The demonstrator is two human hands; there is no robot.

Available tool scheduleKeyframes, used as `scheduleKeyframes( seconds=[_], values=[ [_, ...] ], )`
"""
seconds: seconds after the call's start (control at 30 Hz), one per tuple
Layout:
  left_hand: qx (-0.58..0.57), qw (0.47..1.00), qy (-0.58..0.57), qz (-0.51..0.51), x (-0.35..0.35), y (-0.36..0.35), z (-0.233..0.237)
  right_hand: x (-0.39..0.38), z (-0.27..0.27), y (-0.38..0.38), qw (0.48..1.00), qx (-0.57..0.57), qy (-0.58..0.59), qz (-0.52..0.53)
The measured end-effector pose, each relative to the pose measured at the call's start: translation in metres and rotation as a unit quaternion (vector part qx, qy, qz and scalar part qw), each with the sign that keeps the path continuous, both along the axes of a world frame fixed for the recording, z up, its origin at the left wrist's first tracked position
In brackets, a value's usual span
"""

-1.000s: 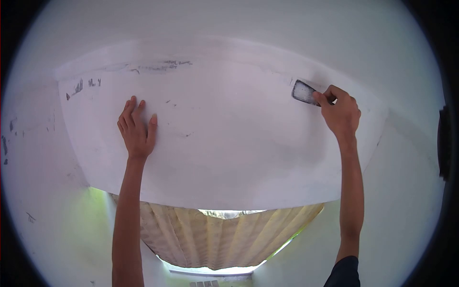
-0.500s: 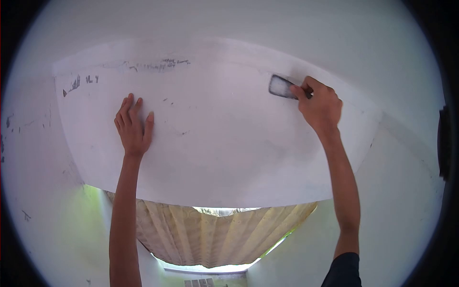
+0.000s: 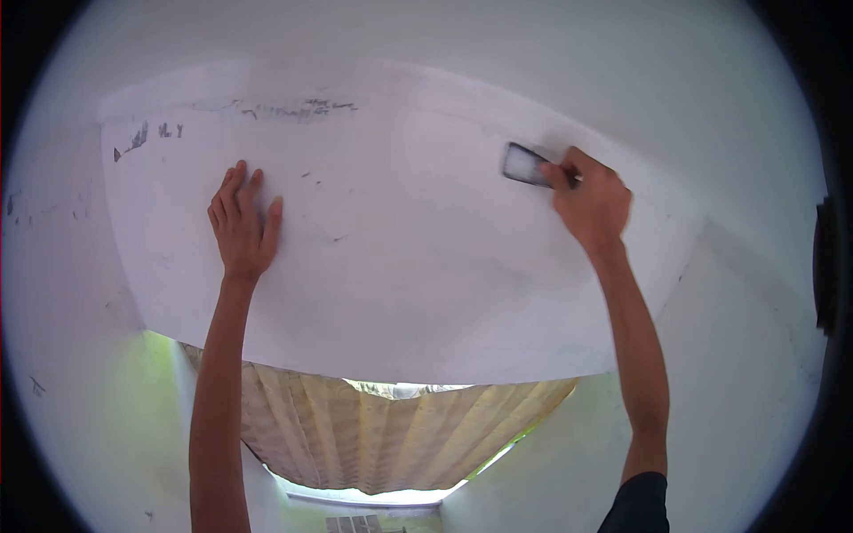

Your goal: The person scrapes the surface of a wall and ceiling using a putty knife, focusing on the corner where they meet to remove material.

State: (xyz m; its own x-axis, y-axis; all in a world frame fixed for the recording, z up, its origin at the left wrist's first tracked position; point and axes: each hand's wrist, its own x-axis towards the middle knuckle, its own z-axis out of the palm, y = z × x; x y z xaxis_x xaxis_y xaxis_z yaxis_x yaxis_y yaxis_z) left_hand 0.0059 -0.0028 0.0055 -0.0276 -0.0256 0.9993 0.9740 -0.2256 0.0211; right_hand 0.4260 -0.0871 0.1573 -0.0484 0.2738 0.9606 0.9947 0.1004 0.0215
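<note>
High on the white wall, my right hand is closed around the handle of a putty knife. Its flat rectangular blade has dark edges and a whitish smear in the middle, and points left against the wall surface. Further left, my left hand rests on the wall with its fingers stretched upward and thumb apart, holding nothing. Between the two hands are a few small dark marks. Larger dark flaked patches run along the wall's upper edge, above and left of my left hand.
Below the wall's lower edge hangs a pleated beige curtain, with bright light around it. The ceiling curves overhead. Side walls stand at left and right, and a dark object sits at the far right edge.
The view has shifted slightly. The putty knife has moved a little down and right relative to the frame, with my right hand still around it. My left hand stays flat on the wall.
</note>
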Motion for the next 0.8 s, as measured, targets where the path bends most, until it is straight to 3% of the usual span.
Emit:
scheduleKeyframes(
  seconds=[0.07, 0.13, 0.23, 0.37, 0.6, 0.67, 0.7, 0.8],
  values=[
    [0.001, 1.0, 0.0, -0.001, 0.0, 0.001, -0.001, -0.032, 0.006, 0.001, 0.998, -0.056, -0.019, 0.009],
    [-0.002, 1.0, 0.003, -0.004, -0.002, 0.0, 0.0, -0.035, 0.009, -0.008, 0.998, -0.038, -0.038, -0.022],
    [-0.001, 1.0, -0.001, -0.013, -0.001, -0.001, 0.001, -0.002, 0.008, -0.017, 0.996, -0.06, 0.027, -0.057],
    [0.006, 1.0, -0.009, -0.008, -0.003, -0.001, -0.003, -0.006, 0.006, -0.017, 0.995, -0.04, 0.028, -0.086],
    [0.002, 1.0, -0.014, -0.006, 0.0, -0.001, -0.002, 0.023, 0.003, -0.009, 0.998, -0.056, 0.041, -0.011],
    [0.008, 1.0, -0.012, 0.001, -0.002, 0.001, -0.003, 0.013, -0.001, -0.003, 0.995, -0.068, 0.078, 0.005],
    [0.011, 1.0, -0.009, 0.002, -0.001, 0.002, -0.002, 0.001, -0.007, 0.015, 1.0, -0.003, 0.017, 0.008],
    [0.008, 1.0, -0.01, -0.003, 0.0, 0.0, -0.002, -0.057, 0.008, -0.008, 0.995, -0.099, -0.01, -0.002]
  ],
)
